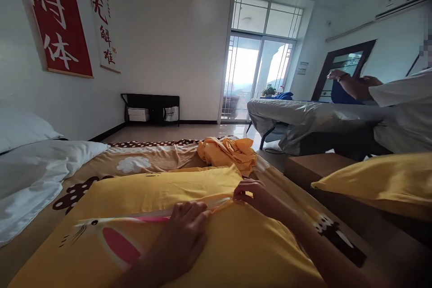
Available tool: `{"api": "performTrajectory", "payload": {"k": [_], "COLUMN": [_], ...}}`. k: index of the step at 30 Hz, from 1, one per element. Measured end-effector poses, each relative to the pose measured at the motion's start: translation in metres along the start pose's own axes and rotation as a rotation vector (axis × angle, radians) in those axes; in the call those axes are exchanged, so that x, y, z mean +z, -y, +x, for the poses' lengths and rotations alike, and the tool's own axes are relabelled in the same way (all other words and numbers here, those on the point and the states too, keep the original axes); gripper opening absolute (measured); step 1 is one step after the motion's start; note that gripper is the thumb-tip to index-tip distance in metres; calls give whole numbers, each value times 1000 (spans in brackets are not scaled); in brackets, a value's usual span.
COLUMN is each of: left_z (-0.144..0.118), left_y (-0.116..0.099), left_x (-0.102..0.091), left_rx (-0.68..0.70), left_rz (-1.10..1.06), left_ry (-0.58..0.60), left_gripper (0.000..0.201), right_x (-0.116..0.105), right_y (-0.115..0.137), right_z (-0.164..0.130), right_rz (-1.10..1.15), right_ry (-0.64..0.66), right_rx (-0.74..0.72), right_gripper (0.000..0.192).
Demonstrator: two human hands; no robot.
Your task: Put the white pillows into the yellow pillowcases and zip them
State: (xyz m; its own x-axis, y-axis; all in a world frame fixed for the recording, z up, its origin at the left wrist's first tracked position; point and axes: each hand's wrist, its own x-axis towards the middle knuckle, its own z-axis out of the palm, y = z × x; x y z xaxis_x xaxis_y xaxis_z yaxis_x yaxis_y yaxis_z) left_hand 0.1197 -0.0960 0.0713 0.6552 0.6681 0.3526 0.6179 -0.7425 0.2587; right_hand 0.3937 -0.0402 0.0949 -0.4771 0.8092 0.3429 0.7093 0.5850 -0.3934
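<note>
1. Left hand (184, 229) lies on a yellow pillowcase (162, 198) in the near middle of the bed (40, 229), fingers curled down and pressing the fabric by the opening seam; cannot tell if they pinch it.
2. Right hand (251, 193) sits at the far right end of the same seam, fingers bent and pinching the pillowcase edge.
3. Pillowcase is filled and bears a cartoon print with a pink patch toward the near left edge of the bed.
4. Crumpled orange-yellow cloth (227, 153) lies at the far edge of the bed, just beyond the pillowcase.
5. White pillow (23, 128) and white duvet (37, 175) lie along the left edge of the bed.
6. Second yellow pillow (378, 180) rests on a brown surface to the right, apart from the bed.
7. Another person's arm (351, 83) shows at the far right, over a grey-covered tabletop (310, 117).
</note>
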Motion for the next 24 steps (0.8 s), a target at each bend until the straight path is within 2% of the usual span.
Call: {"api": "performTrajectory", "payload": {"k": [5, 9, 12, 14, 17, 21, 24], "left_z": [30, 57, 64, 63, 57, 49, 46], "left_y": [-22, -36, -37, -35, -28, -23, -24], "left_x": [-1, 5, 10, 16, 34, 61, 72], "left_rx": [33, 99, 117, 125, 166, 251, 263], "left_rz": [57, 51, 29, 22, 66, 239, 315], "left_ry": [140, 169, 192, 174, 128, 36, -61], "left_gripper": [42, 45, 37, 31, 33, 35, 34], "right_x": [0, 1, 1, -1, -3, -5, -6], "right_y": [8, 10, 6, 3, 0, 5, 15], "right_z": [4, 10, 13, 13, 9, 2, -1], "right_rz": [87, 143, 181, 185, 165, 148, 125], "right_ry": [-14, -10, 3, -3, -9, 60, 120], "right_rx": [25, 10, 28, 57, 92, 108, 112], "right_gripper": [19, 16, 17, 18, 20, 20, 14]}}
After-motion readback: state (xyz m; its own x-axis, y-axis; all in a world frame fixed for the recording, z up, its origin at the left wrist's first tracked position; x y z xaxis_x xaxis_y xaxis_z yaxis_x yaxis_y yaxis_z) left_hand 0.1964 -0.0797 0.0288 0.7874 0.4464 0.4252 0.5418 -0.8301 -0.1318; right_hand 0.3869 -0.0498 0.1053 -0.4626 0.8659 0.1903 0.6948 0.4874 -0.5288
